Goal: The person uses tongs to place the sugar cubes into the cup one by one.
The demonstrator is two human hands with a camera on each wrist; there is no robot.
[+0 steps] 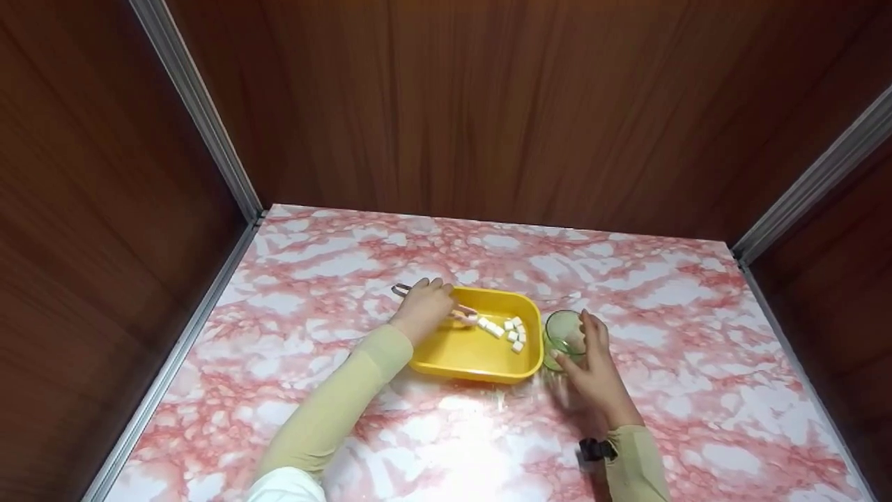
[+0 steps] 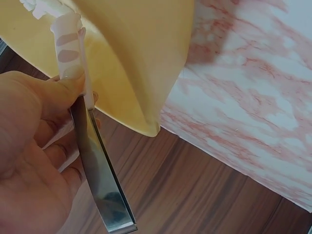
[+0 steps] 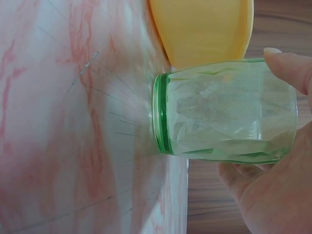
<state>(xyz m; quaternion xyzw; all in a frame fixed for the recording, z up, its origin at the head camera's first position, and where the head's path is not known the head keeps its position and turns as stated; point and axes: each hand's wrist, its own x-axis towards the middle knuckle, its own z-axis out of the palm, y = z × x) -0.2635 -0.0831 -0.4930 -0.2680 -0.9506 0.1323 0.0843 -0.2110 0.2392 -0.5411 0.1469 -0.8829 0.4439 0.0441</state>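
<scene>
- Pinched metal tongs (image 2: 100, 161) in the left hand (image 1: 425, 309), with the thumb pressed along one side and the fingers curled behind.
- Reached with the tongs' pale pink tips (image 2: 68, 48) into a yellow rectangular tub (image 1: 467, 357), right by white cubes (image 1: 512, 336); could not tell about any cube between the tips.
- Had the cubes lying loosely inside, toward the tub's right end, some in a short row.
- Gripped a green glass (image 3: 224, 114) in the right hand (image 1: 598, 373), with thumb and fingers round its sides near the rim.
- Had the glass standing upright on the red-and-white marbled tabletop (image 1: 697, 335), just beside the tub.
- Wore a black wristband (image 1: 598, 450) on the right.
- Faced wood-grain panels (image 1: 474, 111).
</scene>
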